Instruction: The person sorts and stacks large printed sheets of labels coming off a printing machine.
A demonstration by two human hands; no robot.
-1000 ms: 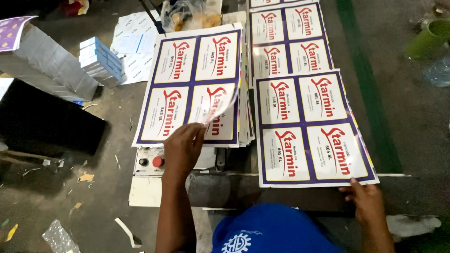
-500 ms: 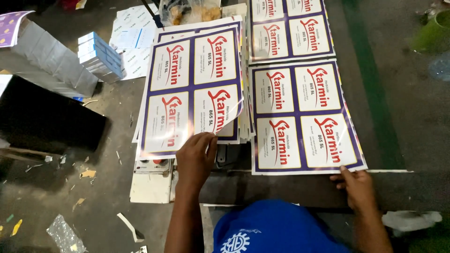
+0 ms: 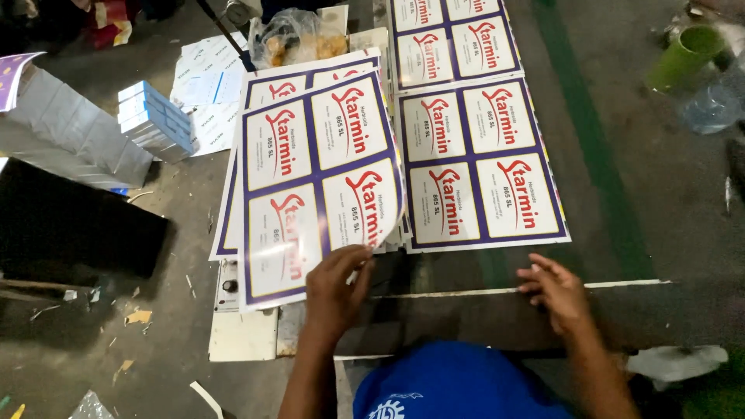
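My left hand (image 3: 335, 281) pinches the near edge of the top printed label sheet (image 3: 314, 186), a glossy white sheet with purple borders and red lettering, lifted and bowed off the stack of like sheets (image 3: 233, 202) beneath it. My right hand (image 3: 557, 291) rests with fingers spread on the dark work surface (image 3: 481, 310), just below the near edge of another label sheet (image 3: 479, 167) lying flat to the right. It holds nothing.
More label sheets (image 3: 450, 39) lie further back. To the left are a stack of small blue-white boxes (image 3: 155, 120), a grey wrapped bundle (image 3: 70, 132) and a dark block (image 3: 70, 233). A green cup (image 3: 683, 54) and a plastic bottle (image 3: 710, 105) stand at far right.
My left hand has drawn the top sheet off the stack toward me; it now bows upward. My right hand has come off the right sheet's corner onto the work surface.
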